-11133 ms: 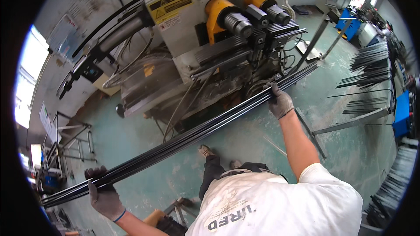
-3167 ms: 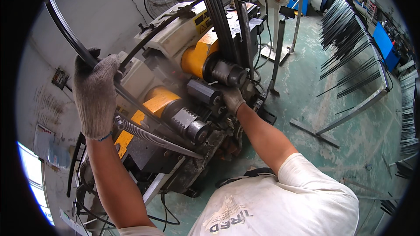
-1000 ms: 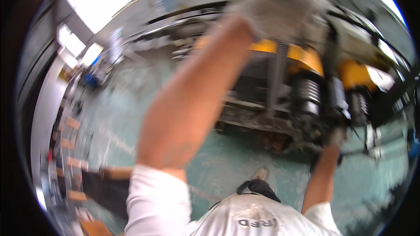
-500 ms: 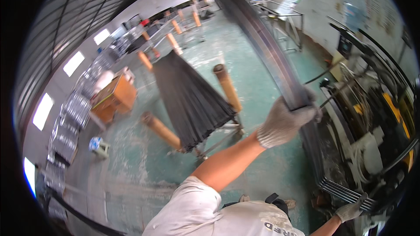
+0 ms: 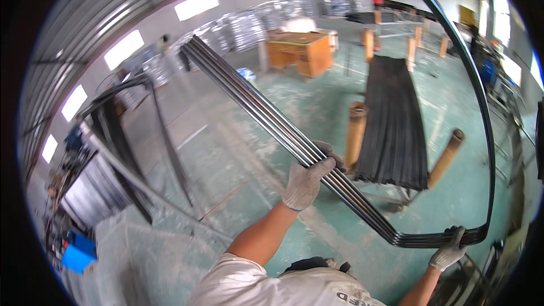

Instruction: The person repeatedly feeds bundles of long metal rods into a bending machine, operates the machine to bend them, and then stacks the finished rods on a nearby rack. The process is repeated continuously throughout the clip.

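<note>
A bundle of several dark, shiny bent metal tubes [image 5: 263, 115] hangs in front of me, held side by side. Wrapped around its long straight run is my left hand [image 5: 307, 181], in a grey knitted glove. My right hand [image 5: 449, 251], gloved too, grips the short lower run near the right-hand bend. From that bend the tubes sweep up along the right and out at the top. The open tube ends point to the upper left.
Straight dark tubes [image 5: 394, 124] lie on a stand between roll-wrapped posts, one post [image 5: 356, 136] being nearest. To the left is a rack [image 5: 116, 153] with dark bent frames, above a blue box [image 5: 79, 252]. A wooden desk [image 5: 309, 51] and wrapped silvery stacks [image 5: 246, 28] stand farther back.
My view has swung left, away from the machine at the right. The tubes came along in both hands, and their free ends now point to the upper left.
</note>
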`<state>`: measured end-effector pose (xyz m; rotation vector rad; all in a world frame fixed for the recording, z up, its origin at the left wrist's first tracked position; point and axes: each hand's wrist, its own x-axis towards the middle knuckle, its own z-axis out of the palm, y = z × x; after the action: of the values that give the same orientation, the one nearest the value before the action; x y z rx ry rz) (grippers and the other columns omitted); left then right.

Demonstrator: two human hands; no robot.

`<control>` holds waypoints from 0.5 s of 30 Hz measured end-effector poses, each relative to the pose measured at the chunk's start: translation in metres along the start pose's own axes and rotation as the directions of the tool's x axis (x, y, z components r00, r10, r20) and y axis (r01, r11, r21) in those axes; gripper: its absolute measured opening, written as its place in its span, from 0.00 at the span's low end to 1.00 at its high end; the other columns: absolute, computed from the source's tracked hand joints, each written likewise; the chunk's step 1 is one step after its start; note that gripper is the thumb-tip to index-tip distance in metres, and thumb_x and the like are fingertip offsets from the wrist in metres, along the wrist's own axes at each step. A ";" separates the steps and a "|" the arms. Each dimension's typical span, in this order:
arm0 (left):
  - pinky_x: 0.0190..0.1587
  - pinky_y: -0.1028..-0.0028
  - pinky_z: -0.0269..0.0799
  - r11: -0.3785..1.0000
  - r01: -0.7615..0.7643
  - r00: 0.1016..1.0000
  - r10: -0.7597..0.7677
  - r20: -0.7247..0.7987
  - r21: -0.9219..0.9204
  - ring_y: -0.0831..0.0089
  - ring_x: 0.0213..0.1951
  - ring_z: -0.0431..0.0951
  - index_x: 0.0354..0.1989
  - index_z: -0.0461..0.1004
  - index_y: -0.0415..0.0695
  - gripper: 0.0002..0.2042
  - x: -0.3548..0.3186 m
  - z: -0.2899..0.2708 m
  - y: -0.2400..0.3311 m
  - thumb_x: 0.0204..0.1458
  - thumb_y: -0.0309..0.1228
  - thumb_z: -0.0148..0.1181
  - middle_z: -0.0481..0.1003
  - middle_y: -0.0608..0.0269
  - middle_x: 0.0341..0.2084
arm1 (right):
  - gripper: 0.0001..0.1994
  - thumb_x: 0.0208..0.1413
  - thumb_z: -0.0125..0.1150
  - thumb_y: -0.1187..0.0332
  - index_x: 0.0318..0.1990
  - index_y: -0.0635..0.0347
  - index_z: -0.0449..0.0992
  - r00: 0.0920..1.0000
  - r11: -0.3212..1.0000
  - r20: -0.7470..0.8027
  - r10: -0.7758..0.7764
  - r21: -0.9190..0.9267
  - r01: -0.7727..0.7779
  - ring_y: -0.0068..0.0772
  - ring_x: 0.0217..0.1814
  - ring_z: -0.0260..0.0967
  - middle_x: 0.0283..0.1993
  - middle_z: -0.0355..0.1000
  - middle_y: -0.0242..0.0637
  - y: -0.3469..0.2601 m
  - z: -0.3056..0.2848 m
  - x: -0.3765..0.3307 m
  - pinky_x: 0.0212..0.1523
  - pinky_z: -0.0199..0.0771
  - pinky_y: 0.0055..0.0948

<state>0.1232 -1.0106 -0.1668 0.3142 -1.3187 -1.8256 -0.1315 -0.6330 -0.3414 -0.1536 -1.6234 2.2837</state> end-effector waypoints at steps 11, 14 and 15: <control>0.50 0.50 0.83 0.918 -0.371 0.818 0.251 -0.518 -0.141 0.47 0.40 0.86 0.52 0.73 0.35 0.12 -0.013 -0.233 0.118 0.59 0.16 0.56 0.82 0.43 0.35 | 0.18 0.74 0.68 0.56 0.47 0.68 0.81 0.720 0.883 0.611 -0.329 -0.070 0.463 0.25 0.41 0.67 0.40 0.78 0.30 -0.077 0.330 -0.126 0.46 0.71 0.31; 0.55 0.46 0.81 0.876 -0.445 0.775 0.273 -0.570 -0.186 0.44 0.41 0.84 0.49 0.72 0.36 0.07 -0.002 -0.304 0.157 0.65 0.21 0.54 0.82 0.42 0.34 | 0.18 0.74 0.66 0.58 0.49 0.69 0.84 0.548 0.788 0.641 -0.537 0.150 0.597 0.29 0.40 0.75 0.37 0.83 0.43 -0.133 0.426 -0.208 0.45 0.76 0.36; 0.59 0.46 0.79 0.860 -0.466 0.785 0.294 -0.546 -0.207 0.45 0.41 0.83 0.48 0.73 0.37 0.05 0.002 -0.338 0.168 0.67 0.23 0.55 0.81 0.44 0.33 | 0.17 0.74 0.65 0.58 0.50 0.67 0.84 0.540 0.763 0.666 -0.515 0.068 0.643 0.32 0.40 0.79 0.38 0.84 0.43 -0.157 0.453 -0.238 0.45 0.77 0.36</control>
<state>0.4144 -1.2509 -0.1598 0.2800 -0.6348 -1.4446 -0.0012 -1.0723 -0.0639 1.1252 -1.8013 1.6986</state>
